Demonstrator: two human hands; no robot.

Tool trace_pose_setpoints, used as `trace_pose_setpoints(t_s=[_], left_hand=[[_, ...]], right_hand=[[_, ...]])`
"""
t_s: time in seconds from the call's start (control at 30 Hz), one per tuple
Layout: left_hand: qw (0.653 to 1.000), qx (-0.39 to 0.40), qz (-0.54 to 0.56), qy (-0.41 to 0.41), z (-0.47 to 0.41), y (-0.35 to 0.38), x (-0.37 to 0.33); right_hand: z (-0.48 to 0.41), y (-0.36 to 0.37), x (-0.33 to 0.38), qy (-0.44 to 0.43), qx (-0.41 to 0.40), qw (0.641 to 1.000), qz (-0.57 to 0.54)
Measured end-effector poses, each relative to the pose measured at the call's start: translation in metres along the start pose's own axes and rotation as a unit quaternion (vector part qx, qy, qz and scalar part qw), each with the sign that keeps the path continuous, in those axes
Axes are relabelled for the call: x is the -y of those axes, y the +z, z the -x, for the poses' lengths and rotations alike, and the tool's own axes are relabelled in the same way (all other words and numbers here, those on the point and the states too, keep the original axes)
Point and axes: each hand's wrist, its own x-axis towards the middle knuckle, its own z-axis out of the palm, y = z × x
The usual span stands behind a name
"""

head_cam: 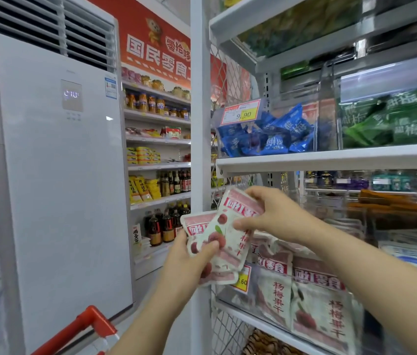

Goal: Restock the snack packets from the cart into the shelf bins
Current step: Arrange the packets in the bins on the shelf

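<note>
Fingers (241, 224) of left hand (189, 262) and right hand (274, 213) pinch snack packets (238, 203).

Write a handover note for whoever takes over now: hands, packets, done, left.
Left hand grips a stack of pink-and-white plastic snack packets. Right hand pinches the top packet of that stack.
Matching packets already stand in the clear plastic shelf bin below the hands.
Red-handled cart at lower left; its load is out of view.
To do: put the held packets in the bin, then check the cart.
</note>
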Motion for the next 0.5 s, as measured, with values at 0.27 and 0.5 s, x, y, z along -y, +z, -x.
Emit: trace_pose_setpoints(t_s=[0.27, 0.5], left_hand=[[0.994, -0.109, 0.013, -0.009, -0.012, -0.02, 0.017], [0.995, -0.1, -0.009, -0.001, -0.006, -0.023, 0.02]], right_hand=[[-0.003, 0.004, -0.014, 0.009, -0.093, 0.976, 0.198], [-0.006, 0.037, -0.016, 0.007, 0.034, 0.924, 0.381]])
